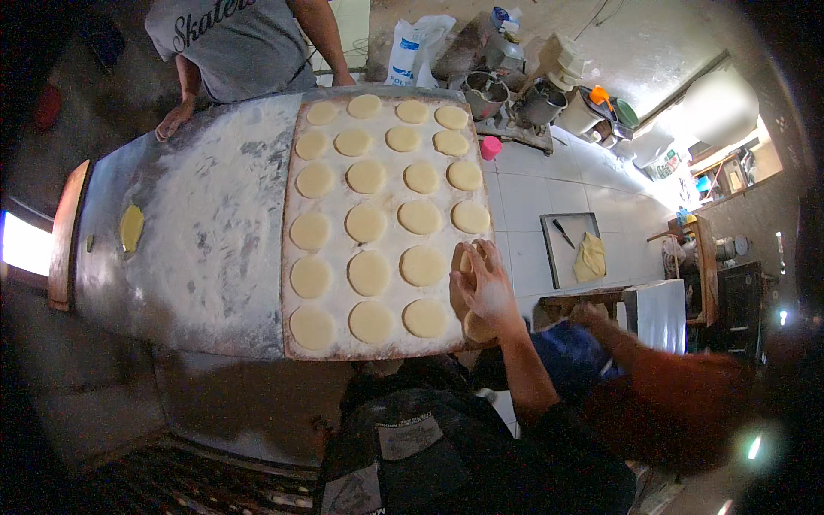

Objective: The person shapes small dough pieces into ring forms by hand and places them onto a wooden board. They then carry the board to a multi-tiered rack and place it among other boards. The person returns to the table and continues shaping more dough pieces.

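Note:
Rows of flat, round pale dough pieces (421, 266) lie on a floured wooden board (340, 202) resting on the table. My right hand (491, 290) reaches over the board's right edge. Its fingers are extended and slightly bent over a dough disc (465, 259) in the rightmost column, hiding much of it. Another dough disc (478, 327) shows partly from beneath the wrist. Whether the fingertips press on the dough or just rest there, I cannot tell. My left hand does not appear.
Flour dusts the metal tabletop (227, 206) left of the board; a yellow dough scrap (131, 227) lies there. A person in a grey shirt (232, 51) stands across. Someone in an orange top (687, 403) is at my right. A tray (558, 273) holds a knife and cloth.

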`<state>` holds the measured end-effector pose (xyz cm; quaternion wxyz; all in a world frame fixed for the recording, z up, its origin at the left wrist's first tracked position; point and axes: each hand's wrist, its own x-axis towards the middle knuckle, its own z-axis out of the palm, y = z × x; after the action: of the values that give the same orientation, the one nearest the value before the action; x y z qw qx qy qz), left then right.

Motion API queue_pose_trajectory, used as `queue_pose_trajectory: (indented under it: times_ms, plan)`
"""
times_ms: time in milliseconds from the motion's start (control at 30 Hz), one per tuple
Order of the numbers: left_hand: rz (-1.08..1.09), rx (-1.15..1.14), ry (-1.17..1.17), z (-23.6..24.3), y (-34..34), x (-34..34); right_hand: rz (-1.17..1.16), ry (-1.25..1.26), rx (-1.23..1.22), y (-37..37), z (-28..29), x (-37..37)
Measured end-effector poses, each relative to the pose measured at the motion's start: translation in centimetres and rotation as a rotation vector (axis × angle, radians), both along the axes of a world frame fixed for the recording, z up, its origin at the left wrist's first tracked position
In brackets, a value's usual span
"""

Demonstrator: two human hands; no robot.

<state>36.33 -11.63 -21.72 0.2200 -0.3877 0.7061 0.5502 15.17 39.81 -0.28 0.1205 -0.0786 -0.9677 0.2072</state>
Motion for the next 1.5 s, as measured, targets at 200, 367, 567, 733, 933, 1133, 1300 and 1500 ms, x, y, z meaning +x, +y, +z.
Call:
queue_pose_trajectory:
  times_ms: [200, 367, 567, 733, 933, 1133, 1300, 1500]
  plan:
    - [-0.096, -0.041, 0.11, -0.3, -5.1, 0.2, 0.042, -0.116, -0.06, -0.4, 1.1, 0.0]
    - [-0.318, -0.318, 0.616, 4.1, -5.8, -5.5, -0.281, 0.259, -0.165, 0.4, 1.2, 4.9]
    - [-0.438, -0.66, 0.847, 15.1, 5.7, -16.4, -0.68, -0.001, -0.885, 1.6, -4.2, 10.7]
    - [-0.372, -0.582, 0.758, 20.0, 11.3, -19.5, -0.548, -0.128, -0.735, 4.8, -5.4, 8.4]
    - [-0.363, -0.608, 0.804, 19.4, 12.0, -19.6, -0.436, -0.274, -0.849, 6.7, -6.1, 7.0]
    - [-0.242, -0.645, 0.738, 17.8, 12.8, -16.0, -0.238, -0.307, -1.131, 9.1, -6.3, 9.9]
    - [-0.19, -0.504, 0.508, 18.5, 14.3, -7.5, -0.272, -0.356, -1.474, 13.9, -4.8, 17.8]
    - [0.152, 0.294, 0.296, 16.5, 18.0, -4.3, -0.33, -0.163, -0.686, 15.4, -2.3, 19.4]
